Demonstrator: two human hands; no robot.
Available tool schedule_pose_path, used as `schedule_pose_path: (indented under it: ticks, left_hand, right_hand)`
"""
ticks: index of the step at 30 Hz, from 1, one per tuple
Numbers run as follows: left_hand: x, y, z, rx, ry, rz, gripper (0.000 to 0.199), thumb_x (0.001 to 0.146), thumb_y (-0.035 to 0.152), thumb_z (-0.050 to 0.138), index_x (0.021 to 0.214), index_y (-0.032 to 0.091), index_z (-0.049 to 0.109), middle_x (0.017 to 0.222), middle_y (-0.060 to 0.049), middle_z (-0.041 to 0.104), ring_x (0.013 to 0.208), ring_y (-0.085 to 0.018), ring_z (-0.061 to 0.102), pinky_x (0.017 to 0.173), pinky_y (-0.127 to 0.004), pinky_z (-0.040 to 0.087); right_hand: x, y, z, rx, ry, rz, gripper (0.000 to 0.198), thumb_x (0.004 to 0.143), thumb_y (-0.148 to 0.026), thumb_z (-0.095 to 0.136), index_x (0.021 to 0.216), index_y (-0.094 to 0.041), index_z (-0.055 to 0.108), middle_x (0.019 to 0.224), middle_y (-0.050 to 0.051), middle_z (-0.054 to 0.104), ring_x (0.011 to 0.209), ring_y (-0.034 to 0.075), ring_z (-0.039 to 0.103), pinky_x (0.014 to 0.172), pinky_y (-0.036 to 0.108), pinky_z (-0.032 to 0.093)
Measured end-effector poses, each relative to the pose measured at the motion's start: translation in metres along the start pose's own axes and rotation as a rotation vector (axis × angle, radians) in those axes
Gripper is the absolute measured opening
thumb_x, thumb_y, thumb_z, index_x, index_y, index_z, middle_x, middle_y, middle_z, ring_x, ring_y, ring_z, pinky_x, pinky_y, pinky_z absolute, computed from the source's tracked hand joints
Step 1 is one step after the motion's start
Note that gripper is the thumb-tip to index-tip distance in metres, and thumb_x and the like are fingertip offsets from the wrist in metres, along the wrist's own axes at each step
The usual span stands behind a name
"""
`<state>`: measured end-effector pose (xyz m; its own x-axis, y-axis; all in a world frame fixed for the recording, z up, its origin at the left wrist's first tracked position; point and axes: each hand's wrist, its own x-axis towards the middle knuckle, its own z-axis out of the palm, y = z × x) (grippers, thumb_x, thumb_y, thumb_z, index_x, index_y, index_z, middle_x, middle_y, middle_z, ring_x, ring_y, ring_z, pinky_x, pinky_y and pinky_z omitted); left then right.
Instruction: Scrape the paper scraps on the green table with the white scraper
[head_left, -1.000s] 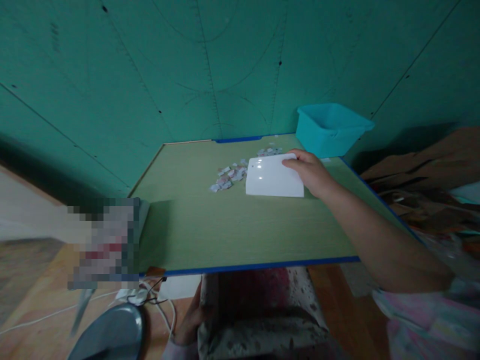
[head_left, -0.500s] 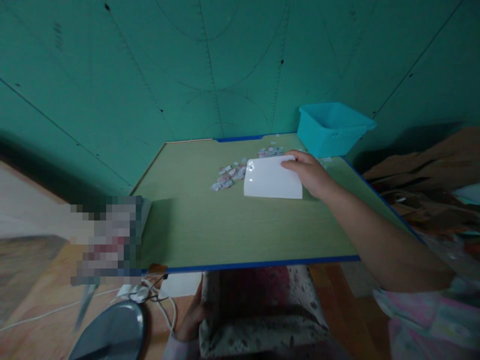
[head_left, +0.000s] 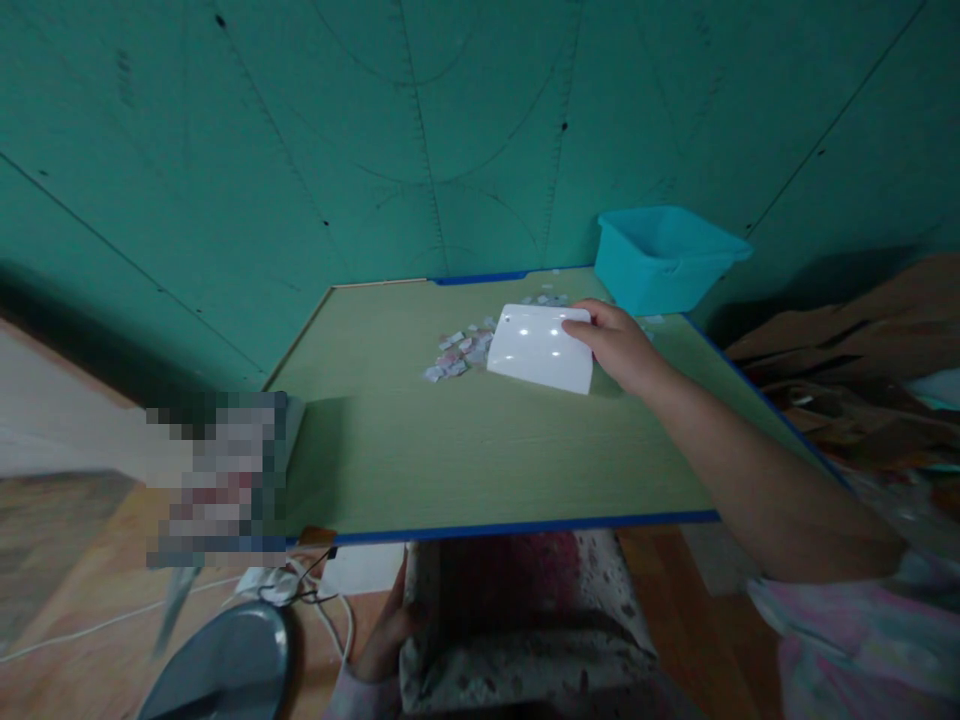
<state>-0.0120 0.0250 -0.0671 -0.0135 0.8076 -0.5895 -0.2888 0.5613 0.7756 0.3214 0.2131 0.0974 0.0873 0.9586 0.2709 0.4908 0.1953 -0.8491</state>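
Note:
My right hand (head_left: 611, 340) pinches the right edge of a glossy white plastic scraper (head_left: 541, 348), thumb on the near face and fingers behind. The scraper is tilted above the table, and a small hole shows near its upper left corner. Just left of it lies a heap of small white and pinkish paper scraps (head_left: 454, 358); more scraps (head_left: 551, 299) lie behind it, partly hidden. My left hand (head_left: 391, 625) hangs low below the table's front edge, beside the spotted cloth (head_left: 420, 660) over my lap. Its fingers are mostly hidden in shadow.
The pale green table (head_left: 420, 450) has blue edging and stands against a green wall (head_left: 480, 130). A turquoise bin (head_left: 652, 280) stands at its back right corner. A blurred-out boxy object (head_left: 232, 470) is at the left edge. Cables (head_left: 341, 620) and a dark round stool seat (head_left: 225, 665) are below left.
My right hand has turned the scraper: its face tilts differently, its lower edge now slopes down to the right, and bright reflections show across it. My left hand has stayed low.

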Motion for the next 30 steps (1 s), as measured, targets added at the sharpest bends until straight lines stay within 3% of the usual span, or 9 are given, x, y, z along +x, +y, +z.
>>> schedule_pose_path:
  ticks: [5,10,14,17,22,26,30]
  left_hand:
    - [0.005,-0.008,-0.007,0.027,-0.059,-0.051,0.060,0.035,0.007,0.073,0.092,0.025,0.071,0.108,-0.005,0.071,0.122,-0.035,0.044,0.101,-0.042,0.037]
    - [0.008,-0.014,-0.012,0.037,-0.048,-0.004,0.057,0.038,0.013,0.072,0.094,0.026,0.071,0.107,-0.003,0.071,0.126,-0.031,0.039,0.103,-0.036,0.034]
    - [0.010,-0.010,-0.011,0.021,-0.073,-0.107,0.056,0.032,0.003,0.070,0.084,0.024,0.073,0.098,-0.005,0.074,0.116,-0.034,0.049,0.097,-0.036,0.041]
    - [0.011,-0.011,-0.010,-0.019,-0.041,-0.117,0.057,0.029,0.001,0.069,0.081,0.023,0.073,0.098,-0.006,0.074,0.111,-0.034,0.053,0.093,-0.036,0.044]
    - [0.006,-0.018,-0.009,-0.036,-0.001,-0.016,0.054,0.040,0.010,0.069,0.092,0.026,0.070,0.095,-0.002,0.074,0.114,-0.030,0.052,0.100,-0.035,0.036]
    - [0.007,-0.013,-0.010,0.015,-0.020,-0.086,0.057,0.033,0.012,0.071,0.089,0.023,0.070,0.075,-0.005,0.074,0.119,-0.035,0.046,0.101,-0.039,0.034]
    - [0.009,-0.006,-0.010,-0.015,-0.027,-0.121,0.056,0.031,0.009,0.070,0.085,0.023,0.070,0.075,-0.005,0.074,0.116,-0.036,0.048,0.098,-0.042,0.037]
  right_hand:
    - [0.001,-0.003,-0.002,0.074,0.053,0.013,0.017,0.069,-0.033,0.054,0.079,-0.018,0.055,0.068,0.000,0.054,0.063,0.014,0.048,0.056,0.026,0.034]
    - [0.000,0.000,0.001,0.059,-0.008,0.002,0.019,0.071,-0.036,0.054,0.080,-0.019,0.055,0.069,0.001,0.053,0.065,0.014,0.047,0.056,0.026,0.033]
    - [-0.003,-0.004,0.002,0.119,-0.077,0.025,0.018,0.070,-0.034,0.054,0.076,-0.018,0.055,0.065,-0.001,0.050,0.059,0.012,0.044,0.053,0.025,0.030]
    - [-0.003,-0.006,0.001,0.167,-0.039,0.029,0.019,0.070,-0.034,0.054,0.080,-0.018,0.054,0.069,0.000,0.052,0.061,0.012,0.045,0.055,0.025,0.032]
    - [-0.004,-0.008,0.001,0.091,-0.049,0.027,0.018,0.070,-0.034,0.054,0.079,-0.018,0.054,0.068,0.000,0.051,0.063,0.013,0.045,0.055,0.026,0.032]
    - [-0.006,-0.012,-0.001,0.132,-0.115,0.033,0.018,0.069,-0.034,0.054,0.076,-0.018,0.054,0.064,-0.001,0.049,0.059,0.012,0.044,0.052,0.024,0.029]
    - [-0.007,-0.015,-0.003,0.164,-0.084,0.042,0.017,0.068,-0.033,0.055,0.075,-0.018,0.053,0.063,-0.002,0.048,0.056,0.010,0.042,0.049,0.023,0.028]
